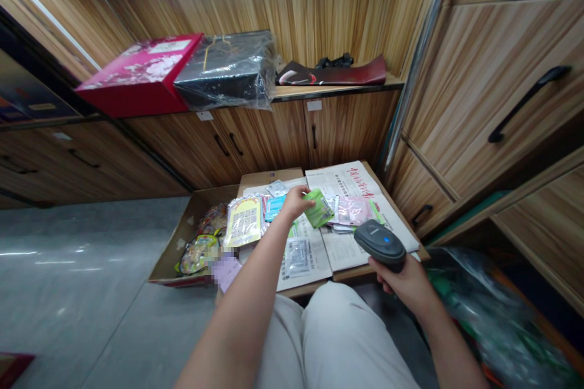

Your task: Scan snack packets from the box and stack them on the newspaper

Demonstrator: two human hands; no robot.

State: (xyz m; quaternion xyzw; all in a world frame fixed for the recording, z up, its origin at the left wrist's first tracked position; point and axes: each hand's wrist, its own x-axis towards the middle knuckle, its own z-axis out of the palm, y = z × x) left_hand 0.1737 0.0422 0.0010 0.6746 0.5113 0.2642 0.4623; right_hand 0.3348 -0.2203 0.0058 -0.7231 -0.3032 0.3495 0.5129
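My left hand (297, 200) pinches a green packet (320, 209) by its left edge, above the newspaper (344, 258). In my right hand (401, 282) is a dark grey barcode scanner (379, 244) with a small blue light on top, my fingers wrapped round its handle. Pink packets (356, 210) lie partly overlapped just right of the green one. Left of my left hand are a blue packet (274, 209) and a yellow-and-white printed packet (244, 221). A clear silvery packet (297, 257) rests on the paper nearer my knees.
An open cardboard box (170, 261) with colourful packaged goods stands on the left, on the grey floor (68, 291). Behind are wooden cabinets (274, 139) and a shelf bearing a pink box (141, 69) and a plastic-wrapped black box (223, 66). Clear plastic bags (493, 310) lie at the right.
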